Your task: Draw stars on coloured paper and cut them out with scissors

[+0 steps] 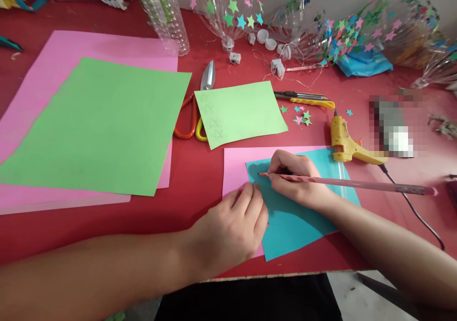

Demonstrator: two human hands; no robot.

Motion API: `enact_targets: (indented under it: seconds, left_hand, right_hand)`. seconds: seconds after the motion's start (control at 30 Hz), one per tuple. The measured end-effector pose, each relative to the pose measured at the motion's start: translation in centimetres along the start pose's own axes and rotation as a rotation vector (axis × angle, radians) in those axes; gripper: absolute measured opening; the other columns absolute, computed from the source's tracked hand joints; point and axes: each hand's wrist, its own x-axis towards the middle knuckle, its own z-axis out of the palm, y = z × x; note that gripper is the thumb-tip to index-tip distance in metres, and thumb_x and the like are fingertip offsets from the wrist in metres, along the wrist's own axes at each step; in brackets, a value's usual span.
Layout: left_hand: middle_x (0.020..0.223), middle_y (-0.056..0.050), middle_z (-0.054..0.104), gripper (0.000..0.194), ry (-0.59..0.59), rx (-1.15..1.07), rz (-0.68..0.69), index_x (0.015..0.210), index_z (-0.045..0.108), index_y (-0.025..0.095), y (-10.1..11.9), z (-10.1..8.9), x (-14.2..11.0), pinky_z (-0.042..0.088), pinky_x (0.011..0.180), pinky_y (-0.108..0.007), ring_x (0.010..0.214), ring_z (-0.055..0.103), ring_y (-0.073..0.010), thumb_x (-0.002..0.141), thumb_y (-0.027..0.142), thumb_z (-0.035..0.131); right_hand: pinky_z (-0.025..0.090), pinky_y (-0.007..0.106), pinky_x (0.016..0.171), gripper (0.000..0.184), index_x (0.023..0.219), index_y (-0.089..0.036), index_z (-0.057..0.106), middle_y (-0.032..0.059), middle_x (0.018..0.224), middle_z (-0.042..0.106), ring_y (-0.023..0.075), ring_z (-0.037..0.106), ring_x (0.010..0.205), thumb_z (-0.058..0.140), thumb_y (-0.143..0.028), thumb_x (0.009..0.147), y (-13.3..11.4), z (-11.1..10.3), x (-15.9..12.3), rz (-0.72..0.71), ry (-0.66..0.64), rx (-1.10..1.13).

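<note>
My right hand (pixel 298 180) is closed around a pink pencil (pixel 342 182), its tip close to the upper left corner of a blue sheet of paper (pixel 296 235). Curled over that sheet's left edge is my left hand (pixel 232 223), fingers bent and together, holding the paper; its fingertips are partly hidden. A pink sheet (pixel 235 168) lies underneath the blue one. Just beyond my hands, a small light green sheet (pixel 241 114) carries several pencilled star shapes along its left side. It partly covers scissors (pixel 189 121) with orange and yellow handles.
A yellow glue gun (pixel 342 140) touches the blue sheet's far edge. Beyond it lie a cutter knife (pixel 307 97) and small paper stars (pixel 303 117). Large green (pixel 100 130) and pink (pixel 117 42) sheets cover the left. A plastic bottle (pixel 164 16) and star-covered clear plastic pieces (pixel 228 11) line the back.
</note>
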Motion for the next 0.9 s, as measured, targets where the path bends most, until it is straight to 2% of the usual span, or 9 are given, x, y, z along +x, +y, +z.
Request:
enact_targets:
  seconds: [0.4, 0.9]
  left_hand:
    - [0.101, -0.021, 0.076, 0.025, -0.01, 0.01, 0.004, 0.102, 0.071, -0.001, 0.08, -0.07, -0.07, 0.061, 0.079, -0.037, 0.094, 0.074, -0.0318, 0.087, 0.017, 0.06]
    - [0.097, -0.021, 0.076, 0.024, -0.004, 0.006, -0.003, 0.099, 0.071, -0.001, 0.08, 0.16, -0.02, 0.062, 0.074, -0.036, 0.092, 0.074, -0.0326, 0.086, 0.018, 0.062]
  right_hand:
    - [0.031, 0.018, 0.048, 0.009, 0.075, -0.019, 0.053, -0.0061, 0.061, 0.05, 0.0062, 0.039, 0.052, 0.056, -0.012, 0.08, 0.39, 0.27, -0.03, -0.032, -0.01, -0.038]
    - [0.032, 0.018, 0.052, 0.006, 0.081, -0.017, 0.055, -0.006, 0.065, 0.05, 0.0058, 0.041, 0.056, 0.058, -0.012, 0.084, 0.2, 0.39, 0.1, -0.081, -0.053, -0.066]
